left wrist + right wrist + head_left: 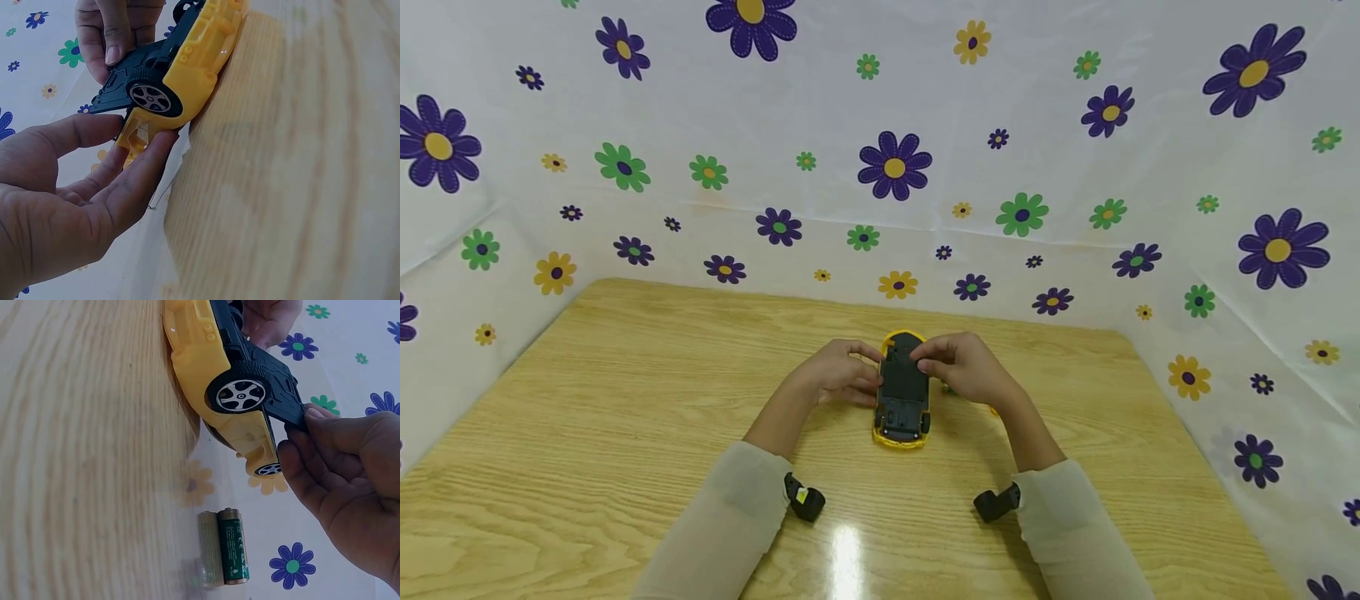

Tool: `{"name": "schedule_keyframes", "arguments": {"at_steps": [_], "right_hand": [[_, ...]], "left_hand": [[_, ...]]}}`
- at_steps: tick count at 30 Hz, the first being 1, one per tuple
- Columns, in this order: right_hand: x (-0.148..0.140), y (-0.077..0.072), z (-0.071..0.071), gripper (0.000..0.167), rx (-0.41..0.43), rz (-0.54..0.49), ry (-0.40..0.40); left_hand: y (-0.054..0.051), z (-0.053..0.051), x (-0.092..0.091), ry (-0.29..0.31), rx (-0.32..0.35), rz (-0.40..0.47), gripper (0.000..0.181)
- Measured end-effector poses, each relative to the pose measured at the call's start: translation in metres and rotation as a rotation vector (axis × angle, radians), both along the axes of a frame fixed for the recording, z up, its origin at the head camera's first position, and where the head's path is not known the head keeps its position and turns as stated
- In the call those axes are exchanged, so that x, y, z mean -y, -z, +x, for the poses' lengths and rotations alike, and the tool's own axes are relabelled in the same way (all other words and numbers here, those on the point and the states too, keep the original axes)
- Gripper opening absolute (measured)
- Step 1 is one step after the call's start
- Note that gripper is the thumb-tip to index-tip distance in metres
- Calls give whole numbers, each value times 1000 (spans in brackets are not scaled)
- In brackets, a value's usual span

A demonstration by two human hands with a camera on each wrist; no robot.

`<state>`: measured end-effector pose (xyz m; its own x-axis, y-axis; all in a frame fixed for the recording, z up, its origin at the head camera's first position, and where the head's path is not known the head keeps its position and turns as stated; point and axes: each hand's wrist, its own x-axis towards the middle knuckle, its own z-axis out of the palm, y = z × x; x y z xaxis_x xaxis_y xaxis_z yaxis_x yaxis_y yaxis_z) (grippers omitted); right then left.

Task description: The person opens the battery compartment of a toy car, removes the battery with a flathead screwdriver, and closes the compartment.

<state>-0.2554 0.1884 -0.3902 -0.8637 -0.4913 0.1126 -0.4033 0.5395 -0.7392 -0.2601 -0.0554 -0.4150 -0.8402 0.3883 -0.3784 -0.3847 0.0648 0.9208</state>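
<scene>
A yellow toy car (901,445) lies upside down on the wooden table, its black chassis plate (904,385) facing up. In the left wrist view, the plate stands tilted away from the body at one end, with a gap between them. My left hand (842,375) holds the car's left side between thumb and fingers. With thumb and fingertips, my right hand (966,368) pinches the raised edge of the plate. Silver-spoked wheels (240,395) show on the car in the right wrist view. The inside of the body is mostly hidden.
A green battery (234,546) lies on the table near my right hand, partly hidden in the head view. A small yellow piece (994,411) peeks out by my right wrist. The flower-printed cloth (895,250) rises behind the table's far edge.
</scene>
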Motion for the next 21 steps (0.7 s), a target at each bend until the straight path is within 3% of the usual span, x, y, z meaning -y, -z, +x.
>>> {"name": "schedule_keyframes", "arguments": {"at_steps": [9,21], "right_hand": [[1,0,0,17,5,60,18],[4,0,1,22,-72,167,-2]], "left_hand": [[-1,0,0,10,-6,-2,44],[0,-1,0,13,-7,-6,42]]}}
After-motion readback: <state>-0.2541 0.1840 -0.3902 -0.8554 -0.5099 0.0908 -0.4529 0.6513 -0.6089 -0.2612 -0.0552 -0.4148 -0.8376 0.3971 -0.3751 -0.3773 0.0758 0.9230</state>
